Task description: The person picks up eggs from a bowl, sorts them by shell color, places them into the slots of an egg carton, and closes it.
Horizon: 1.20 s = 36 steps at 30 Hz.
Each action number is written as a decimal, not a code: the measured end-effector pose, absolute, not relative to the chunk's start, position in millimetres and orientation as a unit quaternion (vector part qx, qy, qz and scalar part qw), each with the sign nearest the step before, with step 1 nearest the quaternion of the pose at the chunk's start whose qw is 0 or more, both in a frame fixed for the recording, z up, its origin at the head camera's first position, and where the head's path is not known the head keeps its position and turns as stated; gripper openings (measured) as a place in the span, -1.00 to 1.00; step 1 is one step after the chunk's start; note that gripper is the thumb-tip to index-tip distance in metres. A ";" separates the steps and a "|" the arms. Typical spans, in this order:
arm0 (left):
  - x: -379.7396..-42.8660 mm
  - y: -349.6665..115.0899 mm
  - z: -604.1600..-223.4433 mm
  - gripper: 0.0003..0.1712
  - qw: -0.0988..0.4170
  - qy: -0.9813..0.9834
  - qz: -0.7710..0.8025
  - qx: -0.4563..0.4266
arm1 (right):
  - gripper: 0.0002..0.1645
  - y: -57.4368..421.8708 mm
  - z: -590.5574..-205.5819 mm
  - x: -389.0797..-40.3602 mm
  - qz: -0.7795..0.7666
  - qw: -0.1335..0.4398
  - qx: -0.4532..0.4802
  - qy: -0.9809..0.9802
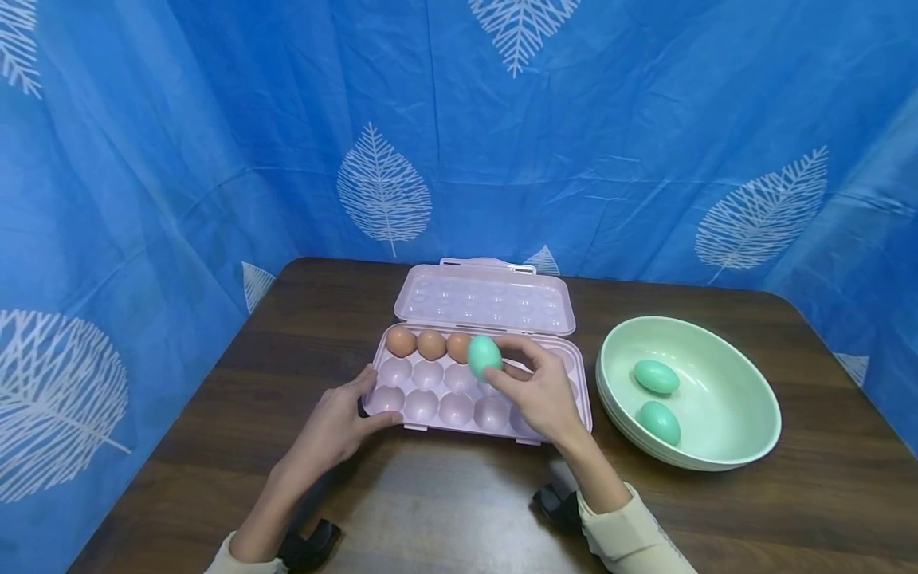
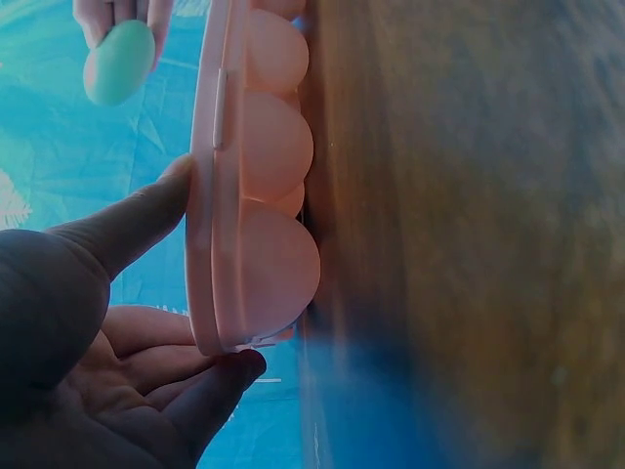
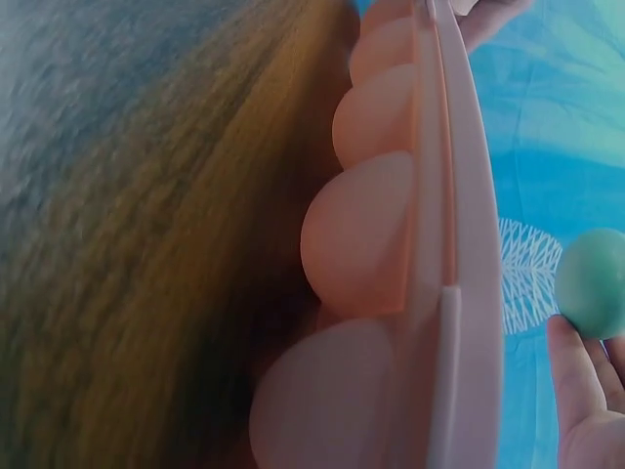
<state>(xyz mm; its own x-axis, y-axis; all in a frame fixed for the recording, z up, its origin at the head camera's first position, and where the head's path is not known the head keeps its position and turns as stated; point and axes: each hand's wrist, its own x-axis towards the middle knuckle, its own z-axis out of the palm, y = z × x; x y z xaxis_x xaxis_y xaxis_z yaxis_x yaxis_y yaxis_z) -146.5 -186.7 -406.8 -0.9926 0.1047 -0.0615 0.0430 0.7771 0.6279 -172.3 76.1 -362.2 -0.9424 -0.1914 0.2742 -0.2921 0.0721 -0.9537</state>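
A pink plastic egg box (image 1: 456,408) lies on the table with its lid folded back. Three brown eggs (image 1: 431,344) sit in its back row, at the left; the right hand hides part of that row. My left hand (image 1: 337,422) holds the box's left front corner, its thumb on the rim (image 2: 202,254) and the other fingers round the side. Over the middle of the box, my right hand (image 1: 541,387) pinches a green egg (image 1: 484,356) between thumb and fingers. That green egg (image 3: 594,283) also shows above the rim in the right wrist view.
Right of the box stands a pale green bowl (image 1: 739,383), its outer side showing stacked rims. Two green eggs (image 1: 656,376) lie inside it. The see-through lid (image 1: 484,301) leans back behind the box. A blue curtain (image 1: 617,159) with white leaves hangs behind the brown table (image 1: 301,335).
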 end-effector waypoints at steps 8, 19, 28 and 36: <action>-146.3 -185.9 -407.0 0.04 0.042 0.943 0.327 0.043 | -0.60 72.9 -363.6 -172.6 0.663 0.036 0.160 -0.730; -145.6 -186.4 -406.9 0.03 0.040 0.944 0.324 0.046 | -0.61 69.4 -362.7 -169.1 0.663 0.029 0.144 -0.734; -145.1 -186.7 -407.8 0.03 0.048 0.944 0.324 0.043 | -0.61 64.9 -362.6 -166.9 0.657 0.030 0.137 -0.741; -147.1 -185.6 -407.8 0.02 0.050 0.943 0.325 0.037 | -0.61 64.4 -374.4 -173.7 0.660 0.039 0.135 -0.738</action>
<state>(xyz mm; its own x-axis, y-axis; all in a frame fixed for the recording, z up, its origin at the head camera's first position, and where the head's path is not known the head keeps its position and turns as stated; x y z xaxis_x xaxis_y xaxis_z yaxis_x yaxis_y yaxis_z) -147.1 -185.6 -407.8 -0.9921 0.1032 -0.0708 0.0376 0.7853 0.6179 -173.7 64.4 -374.4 -0.9605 -0.1484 0.2352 -0.2504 0.0932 -0.9636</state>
